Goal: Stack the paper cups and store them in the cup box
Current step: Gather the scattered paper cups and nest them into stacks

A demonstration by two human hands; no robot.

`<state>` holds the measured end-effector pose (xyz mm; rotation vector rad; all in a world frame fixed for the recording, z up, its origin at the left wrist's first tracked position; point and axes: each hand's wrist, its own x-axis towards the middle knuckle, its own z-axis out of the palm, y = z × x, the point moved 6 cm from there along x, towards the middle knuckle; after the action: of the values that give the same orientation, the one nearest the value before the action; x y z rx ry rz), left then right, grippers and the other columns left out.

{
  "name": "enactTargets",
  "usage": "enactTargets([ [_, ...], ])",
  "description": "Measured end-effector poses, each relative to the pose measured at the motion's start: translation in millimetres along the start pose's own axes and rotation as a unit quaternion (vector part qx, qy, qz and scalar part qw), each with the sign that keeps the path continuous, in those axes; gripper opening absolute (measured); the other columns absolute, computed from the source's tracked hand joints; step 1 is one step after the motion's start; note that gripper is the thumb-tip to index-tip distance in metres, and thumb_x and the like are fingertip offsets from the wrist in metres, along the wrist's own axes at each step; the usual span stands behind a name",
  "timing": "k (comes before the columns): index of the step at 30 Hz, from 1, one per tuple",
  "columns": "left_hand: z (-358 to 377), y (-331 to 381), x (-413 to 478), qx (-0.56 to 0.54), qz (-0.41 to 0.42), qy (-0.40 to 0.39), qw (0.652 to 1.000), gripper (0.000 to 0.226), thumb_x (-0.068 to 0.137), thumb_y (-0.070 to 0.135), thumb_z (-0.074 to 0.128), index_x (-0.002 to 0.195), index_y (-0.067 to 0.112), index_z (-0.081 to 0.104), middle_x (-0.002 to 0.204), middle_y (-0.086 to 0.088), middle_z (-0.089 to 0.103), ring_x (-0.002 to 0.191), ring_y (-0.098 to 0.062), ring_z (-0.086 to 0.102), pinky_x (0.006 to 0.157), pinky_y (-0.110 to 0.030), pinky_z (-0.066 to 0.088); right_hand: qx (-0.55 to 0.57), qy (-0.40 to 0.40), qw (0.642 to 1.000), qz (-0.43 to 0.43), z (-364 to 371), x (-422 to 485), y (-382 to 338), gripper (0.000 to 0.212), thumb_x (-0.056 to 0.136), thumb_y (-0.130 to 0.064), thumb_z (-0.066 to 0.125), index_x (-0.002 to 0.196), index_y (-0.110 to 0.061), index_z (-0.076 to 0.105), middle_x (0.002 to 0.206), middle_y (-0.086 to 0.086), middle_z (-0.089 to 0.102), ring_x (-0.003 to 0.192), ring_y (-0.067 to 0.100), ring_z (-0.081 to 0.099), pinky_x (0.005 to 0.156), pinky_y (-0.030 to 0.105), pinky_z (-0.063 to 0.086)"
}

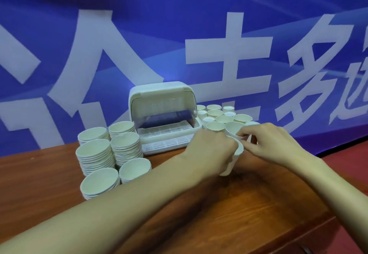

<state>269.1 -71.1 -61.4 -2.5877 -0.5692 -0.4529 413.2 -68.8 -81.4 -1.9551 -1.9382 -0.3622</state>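
Centrally, both hands meet just right of the cup box, above the wooden desk. Left hand wraps its fingers round a tilted white paper cup, cup base low near the desk surface. Right hand pinches the rim of a second cup, mouth up, just above the first; whether one sits inside the other cannot be told.

Desk's far edge runs along a blue backdrop with large white characters; right edge falls off to a dark red floor. Open room: broad bare wood near the viewer, under both forearms. Far side crowded.

Cup box: pale plastic, rounded hood, translucent lid raised, slatted tray visible inside, front lip slatted too. Nothing seen in the tray.

Loose cups stand behind the hands, right of the box, mouths up, packed close, touching or nearly so. Stacked cups sit left of the box in several nested columns, ribbed by their rolled rims, columns crowded together. Paper matte, off-white; wood glossy, reddish grain
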Motion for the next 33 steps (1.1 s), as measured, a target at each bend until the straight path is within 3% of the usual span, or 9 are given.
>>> enactTargets([
  [4,-30.8,-30.9,-37.5,0.051,-0.045,-0.009,0.998,0.015,0.092,0.029,0.058,0.101,0.024,0.068,0.089,-0.002,0.069,0.076,-0.024,0.064,0.056,-0.031,0.034,0.023,0.027,0.999,-0.039,-8.8,15.0,-56.1,0.016,0.094,-0.045,0.055,0.097,-0.039,0.069,0.090,-0.016,0.070,0.081,0.010,0.060,0.065,0.037,0.055],
  [8,-54.0,-66.7,-79.8,0.092,-0.100,-0.022,0.990,0.008,0.089,0.027,0.056,0.086,0.024,0.063,0.075,0.000,0.061,0.061,-0.022,0.047,0.051,-0.029,0.034,0.055,0.041,0.994,-0.079,-11.8,29.4,-116.5,0.014,0.093,-0.044,0.056,0.092,-0.038,0.069,0.087,-0.014,0.071,0.081,0.012,0.061,0.068,0.037,0.054],
  [12,-73.7,-97.7,-116.6,0.134,-0.151,-0.041,0.979,0.010,0.088,0.030,0.055,0.084,0.024,0.062,0.072,0.000,0.057,0.058,-0.024,0.043,0.046,-0.027,0.014,0.057,0.048,0.992,-0.099,-9.1,43.8,-169.8,0.016,0.091,-0.043,0.051,0.090,-0.034,0.065,0.085,-0.010,0.071,0.082,0.016,0.064,0.069,0.036,0.052],
  [21,-110.2,-134.9,-178.9,0.116,-0.217,-0.010,0.969,0.024,0.091,0.045,0.049,0.091,0.024,0.061,0.079,0.003,0.065,0.072,-0.023,0.061,0.055,-0.028,0.039,0.053,0.089,0.986,-0.131,-19.5,53.6,-233.1,0.020,0.087,-0.046,0.055,0.095,-0.033,0.067,0.088,-0.007,0.074,0.090,0.023,0.067,0.064,0.033,0.049],
  [26,-120.5,-148.6,-211.1,0.077,-0.260,0.014,0.962,0.022,0.089,0.049,0.051,0.090,0.030,0.063,0.082,0.010,0.068,0.075,-0.018,0.062,0.055,-0.027,0.038,0.098,0.111,0.979,-0.142,-33.2,42.8,-238.9,0.018,0.082,-0.047,0.057,0.094,-0.039,0.069,0.083,-0.010,0.073,0.084,0.019,0.066,0.058,0.030,0.042],
  [33,-95.3,-151.3,-232.2,0.076,-0.262,-0.014,0.962,0.026,0.091,0.053,0.051,0.092,0.031,0.064,0.084,0.012,0.068,0.075,-0.012,0.063,0.053,-0.024,0.038,0.126,0.068,0.975,-0.170,-15.8,23.8,-249.5,0.016,0.083,-0.048,0.059,0.091,-0.036,0.066,0.080,-0.014,0.070,0.079,0.012,0.065,0.063,0.034,0.053],
])
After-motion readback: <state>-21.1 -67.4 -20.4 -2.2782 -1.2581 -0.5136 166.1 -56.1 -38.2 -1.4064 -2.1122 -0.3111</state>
